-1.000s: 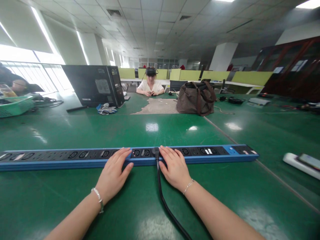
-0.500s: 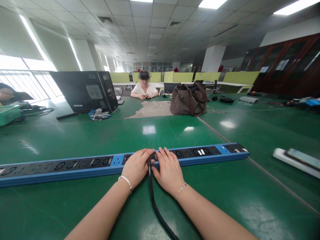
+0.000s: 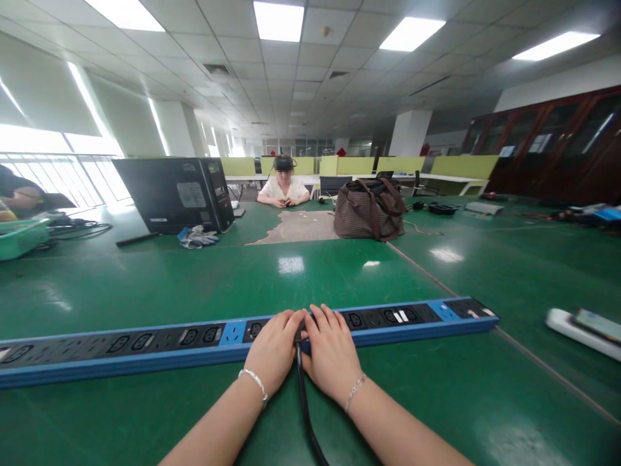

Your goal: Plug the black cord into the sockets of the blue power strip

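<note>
A long blue power strip (image 3: 145,362) with a row of black sockets lies across the green table. A black plug (image 3: 299,333) sits at one of its sockets, mostly covered by my fingers. Its thick black cable (image 3: 303,401) runs down toward me between my wrists. My left hand (image 3: 274,349) is closed around the plug's left side. From the right, my right hand (image 3: 332,349) presses against the plug, its fingers reaching over the strip and its thumb near the cable. How deep the plug sits is hidden.
Farther back are a black computer case (image 3: 174,197), gloves (image 3: 198,237) and a brown bag (image 3: 369,208). A person (image 3: 284,188) sits across the table. At right lies a white bar-shaped object (image 3: 582,330) with a flat device on it. A green basket (image 3: 22,239) stands left.
My right hand has closed in on the plug, so both hands now meet around it. The view has tilted up, and everything appears lower in the picture.
</note>
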Demonstrator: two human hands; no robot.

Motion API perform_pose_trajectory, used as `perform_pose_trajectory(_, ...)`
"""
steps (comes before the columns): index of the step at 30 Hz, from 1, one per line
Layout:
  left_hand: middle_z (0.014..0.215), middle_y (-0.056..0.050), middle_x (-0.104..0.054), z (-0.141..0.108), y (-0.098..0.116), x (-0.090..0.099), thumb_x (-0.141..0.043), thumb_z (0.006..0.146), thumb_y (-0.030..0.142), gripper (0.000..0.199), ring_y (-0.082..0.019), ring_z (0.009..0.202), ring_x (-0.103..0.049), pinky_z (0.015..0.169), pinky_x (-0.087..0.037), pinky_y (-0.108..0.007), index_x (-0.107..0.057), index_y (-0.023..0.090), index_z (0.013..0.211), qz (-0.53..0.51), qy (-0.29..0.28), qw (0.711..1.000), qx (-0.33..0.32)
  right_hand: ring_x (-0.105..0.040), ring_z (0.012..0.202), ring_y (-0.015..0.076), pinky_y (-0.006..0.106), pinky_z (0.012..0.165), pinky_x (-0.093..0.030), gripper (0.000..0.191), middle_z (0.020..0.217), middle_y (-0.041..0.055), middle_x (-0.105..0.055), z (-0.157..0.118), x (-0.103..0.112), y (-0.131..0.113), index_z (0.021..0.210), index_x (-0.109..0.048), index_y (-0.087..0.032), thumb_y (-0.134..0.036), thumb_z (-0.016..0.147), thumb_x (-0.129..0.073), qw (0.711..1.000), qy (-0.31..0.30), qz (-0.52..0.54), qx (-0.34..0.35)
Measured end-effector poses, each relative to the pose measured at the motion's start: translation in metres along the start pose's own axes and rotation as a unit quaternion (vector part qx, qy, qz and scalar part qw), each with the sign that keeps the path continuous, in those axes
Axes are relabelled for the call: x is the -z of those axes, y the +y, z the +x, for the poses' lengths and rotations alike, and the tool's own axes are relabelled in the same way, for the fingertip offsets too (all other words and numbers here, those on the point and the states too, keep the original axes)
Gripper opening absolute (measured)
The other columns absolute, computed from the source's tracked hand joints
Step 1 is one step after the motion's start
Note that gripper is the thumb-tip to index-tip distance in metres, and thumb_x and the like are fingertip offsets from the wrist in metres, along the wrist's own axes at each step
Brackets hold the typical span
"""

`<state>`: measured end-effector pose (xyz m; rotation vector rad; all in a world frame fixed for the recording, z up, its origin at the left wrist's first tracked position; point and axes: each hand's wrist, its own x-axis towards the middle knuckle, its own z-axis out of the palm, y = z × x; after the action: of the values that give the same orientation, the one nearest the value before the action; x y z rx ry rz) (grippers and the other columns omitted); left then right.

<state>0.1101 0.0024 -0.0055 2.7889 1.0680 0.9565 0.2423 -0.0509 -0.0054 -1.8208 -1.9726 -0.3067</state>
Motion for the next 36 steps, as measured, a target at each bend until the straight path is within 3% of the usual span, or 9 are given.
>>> perform_pose_trajectory(14,0.108,-0.009,-0.063,0.003,0.003,-0.001,-0.040,0.084,0.011,0.034,-0.019,0.099,-0.060,0.089,-0.050,-0.037,-0.051,0.020,0.115,-0.019,0.023,0.999,0.013,-0.038,0.125,0.0283,0.045,0.104,-0.026,0.053,0.133,0.0103,-0.050,0.000,-0.001,0.003,0.127,-0.051,-0.017,-0.040,0.080,-0.052,1.000,0.006,-0.006,0.013)
perform_pose_trajectory(17,0.113,-0.010,-0.059,0.015,0.008,0.023,-0.038,0.087,0.015,0.032,-0.018,0.103,-0.058,0.087,-0.051,-0.034,-0.049,0.022,0.116,-0.068,0.102,0.992,0.043,-0.037,0.125,0.0296,0.046,0.104,-0.025,0.057,0.133,0.0105,-0.050,0.000,-0.001,0.002,0.129,-0.049,-0.017,-0.043,0.079,-0.053,1.000,0.006,-0.006,0.011)
perform_pose_trajectory(20,0.111,-0.007,-0.058,0.028,0.010,0.069,-0.044,0.088,0.025,0.026,-0.019,0.103,-0.056,0.093,-0.046,-0.038,-0.050,0.023,0.113,-0.044,0.274,0.959,0.063,-0.037,0.125,0.0303,0.046,0.104,-0.025,0.062,0.133,0.0107,-0.049,0.000,-0.002,0.002,0.131,-0.047,-0.016,-0.047,0.078,-0.055,1.000,0.007,-0.010,0.012)
perform_pose_trajectory(23,0.110,-0.005,-0.060,0.025,-0.004,0.108,-0.046,0.088,0.034,0.028,-0.020,0.104,-0.055,0.095,-0.043,-0.040,-0.052,0.025,0.113,0.010,0.222,0.974,0.053,-0.037,0.125,0.0298,0.046,0.104,-0.025,0.064,0.133,0.0109,-0.050,0.000,-0.003,0.003,0.132,-0.046,-0.016,-0.049,0.077,-0.056,1.000,0.009,-0.014,0.015)
perform_pose_trajectory(25,0.107,-0.005,-0.061,0.013,-0.023,0.118,-0.045,0.087,0.039,0.029,-0.020,0.102,-0.055,0.093,-0.044,-0.039,-0.054,0.024,0.110,0.009,0.170,0.983,0.067,-0.037,0.124,0.0297,0.046,0.103,-0.026,0.063,0.132,0.0110,-0.050,0.000,-0.004,0.004,0.132,-0.046,-0.017,-0.048,0.077,-0.055,1.000,0.012,-0.015,0.017)
perform_pose_trajectory(31,0.106,-0.006,-0.065,-0.034,-0.079,0.096,-0.042,0.087,0.044,0.036,-0.019,0.097,-0.060,0.086,-0.049,-0.037,-0.055,0.023,0.113,-0.030,0.003,0.995,0.100,-0.038,0.124,0.0293,0.046,0.103,-0.026,0.061,0.132,0.0110,-0.051,0.000,-0.003,0.005,0.130,-0.048,-0.017,-0.047,0.077,-0.056,1.000,0.017,-0.014,0.023)
perform_pose_trajectory(36,0.110,-0.006,-0.065,-0.044,-0.089,0.083,-0.041,0.089,0.041,0.035,-0.019,0.101,-0.059,0.090,-0.048,-0.037,-0.054,0.023,0.116,-0.037,-0.033,0.995,0.091,-0.038,0.124,0.0296,0.046,0.103,-0.026,0.061,0.132,0.0111,-0.051,0.001,-0.002,0.005,0.129,-0.049,-0.015,-0.046,0.077,-0.056,1.000,0.009,-0.017,0.025)
